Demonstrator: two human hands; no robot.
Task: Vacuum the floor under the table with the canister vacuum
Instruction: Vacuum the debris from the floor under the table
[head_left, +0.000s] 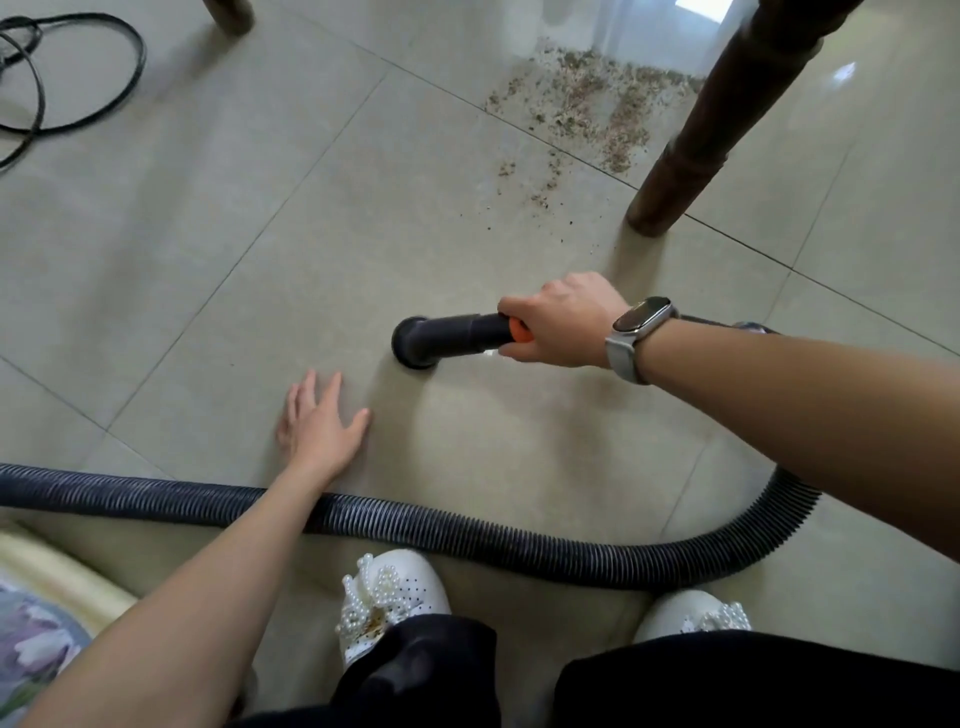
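A pale tiled floor (218, 249) is seen from above, filling the view. A ribbed dark hose (467, 540) is laid across it below both hands, passing under the left forearm and curving up behind the right forearm. A dark wooden leg (691, 150) is planted on the tiles above and slightly right of the right hand (566, 325), and a patch of crumbs (582, 109) is scattered just left of that leg, well above the same hand. A black cable (78, 78) is looped on the floor far up and left of the left hand (319, 421). Two white shoes (389, 597), trimmed with beads, are set below the hose, nearer the viewer than either hand. The black nozzle (441, 340) is gripped by the right hand, the fingers being curled round its tube at an orange collar; its round mouth is pressed to the tiles just left of that hand. The left hand is laid flat on the floor with fingers spread, holding nothing, just below and left of the nozzle mouth. A watch (639, 325) is worn on the right wrist.
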